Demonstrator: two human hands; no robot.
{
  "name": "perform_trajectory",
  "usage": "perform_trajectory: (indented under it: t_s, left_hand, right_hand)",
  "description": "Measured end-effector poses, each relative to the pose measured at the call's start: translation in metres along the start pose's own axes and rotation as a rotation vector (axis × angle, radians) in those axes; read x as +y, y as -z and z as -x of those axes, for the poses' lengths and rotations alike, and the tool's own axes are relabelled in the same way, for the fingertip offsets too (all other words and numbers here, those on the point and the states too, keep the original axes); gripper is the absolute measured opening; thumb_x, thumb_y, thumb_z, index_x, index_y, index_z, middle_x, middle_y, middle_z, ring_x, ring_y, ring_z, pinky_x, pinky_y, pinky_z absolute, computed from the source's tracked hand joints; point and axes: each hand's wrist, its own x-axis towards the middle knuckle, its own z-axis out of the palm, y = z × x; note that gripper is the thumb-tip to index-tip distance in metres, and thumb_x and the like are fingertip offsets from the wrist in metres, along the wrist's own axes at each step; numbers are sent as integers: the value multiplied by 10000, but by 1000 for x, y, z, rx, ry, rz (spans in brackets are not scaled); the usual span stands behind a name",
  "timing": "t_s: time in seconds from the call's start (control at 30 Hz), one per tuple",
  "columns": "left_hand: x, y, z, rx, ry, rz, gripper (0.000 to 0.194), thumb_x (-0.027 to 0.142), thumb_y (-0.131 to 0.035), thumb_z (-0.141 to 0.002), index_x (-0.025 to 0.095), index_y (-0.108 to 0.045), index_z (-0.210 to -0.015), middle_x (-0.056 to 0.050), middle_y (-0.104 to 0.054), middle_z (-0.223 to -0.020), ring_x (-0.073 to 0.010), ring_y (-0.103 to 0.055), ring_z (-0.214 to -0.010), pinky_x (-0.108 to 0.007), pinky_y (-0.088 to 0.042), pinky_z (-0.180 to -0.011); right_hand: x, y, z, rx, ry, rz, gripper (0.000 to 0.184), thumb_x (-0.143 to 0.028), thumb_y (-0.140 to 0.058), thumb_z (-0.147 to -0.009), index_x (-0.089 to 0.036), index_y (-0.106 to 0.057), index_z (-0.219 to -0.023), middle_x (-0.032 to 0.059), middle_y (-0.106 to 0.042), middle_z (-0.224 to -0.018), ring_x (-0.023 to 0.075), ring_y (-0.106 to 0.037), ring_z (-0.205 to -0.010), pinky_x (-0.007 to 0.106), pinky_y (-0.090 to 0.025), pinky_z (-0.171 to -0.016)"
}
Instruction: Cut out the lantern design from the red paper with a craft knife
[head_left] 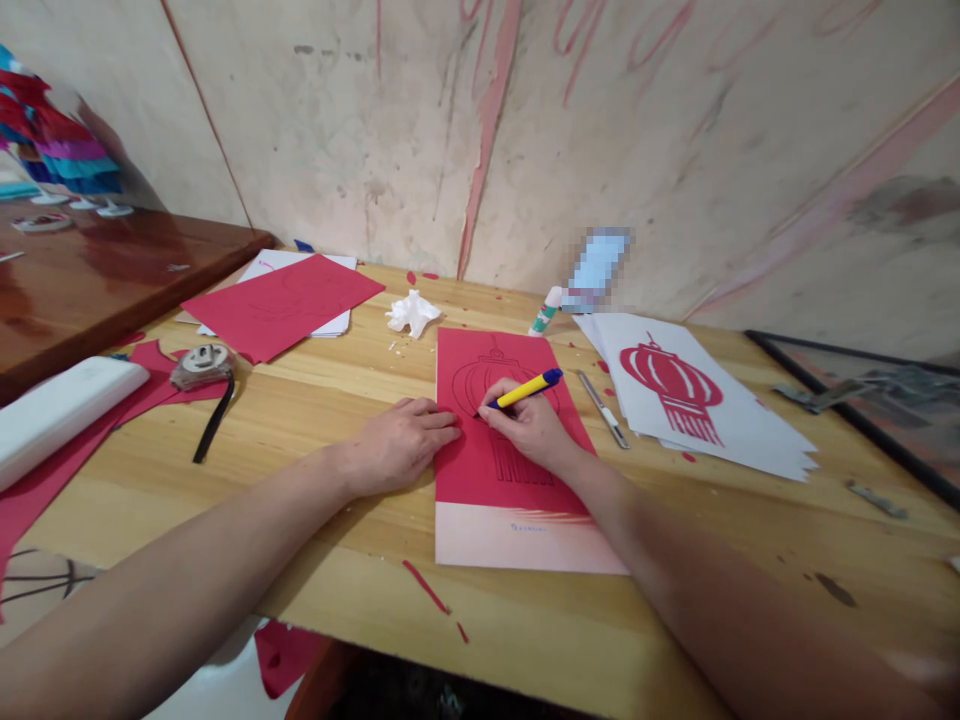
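A yellow pen with blue ends (529, 388) is gripped in my right hand (534, 428), its tip down at the red paper (463, 465). That sheet bears a lantern drawn in dark lines, partly covered by my right hand. Under it, a pale booklet (487, 545) shows along the bottom edge. My left hand (401, 442) lies with fingers extended, the fingertips touching the sheet's left side. Just right of the sheet rests a utility knife (604, 408). Farther right, a red cut-paper lantern (671, 385) sits on white sheets (739, 430).
A glue stick (545, 311) and a crumpled tissue (413, 313) are behind the sheet. To the left are another red sheet (285, 305), a tape measure (202, 366) and a white case (67, 410). A phone-like, pixelated object (598, 268) leans against the wall. A black-framed pane (885, 400) stands right.
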Motion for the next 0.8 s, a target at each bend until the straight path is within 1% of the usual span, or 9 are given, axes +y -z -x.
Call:
perform_trajectory:
  t_s: [0.23, 0.5, 0.8]
  left_hand:
    - [-1, -2, 1, -8, 12, 10, 338, 120, -435, -931, 132, -663, -1180, -135, -697, -1220, -246, -625, -1015, -415, -528, -893]
    - [0, 0, 1, -5, 21, 5, 326, 124, -449, -935, 144, -662, -1181, -123, -695, -1223, -240, -625, -1028, -397, -523, -906]
    - [0, 0, -1, 21, -7, 15, 316, 113, -447, -927, 110, -673, -1147, -147, -704, -1193, -241, -633, -972, -403, -532, -893]
  right_hand:
    - [-1, 0, -1, -8, 4, 18, 120, -311, -629, -802, -222, -557, -762, 1, -552, -715, 155, -507, -657, 303, -424, -623]
    - [0, 0, -1, -5, 8, 18, 121, -314, -625, -806, -221, -559, -768, -3, -544, -721, 152, -508, -659, 301, -423, -627]
    - [0, 0, -1, -21, 7, 42, 138, -333, -635, -817, -225, -564, -770, 3, -556, -721, 165, -516, -680, 308, -420, -642]
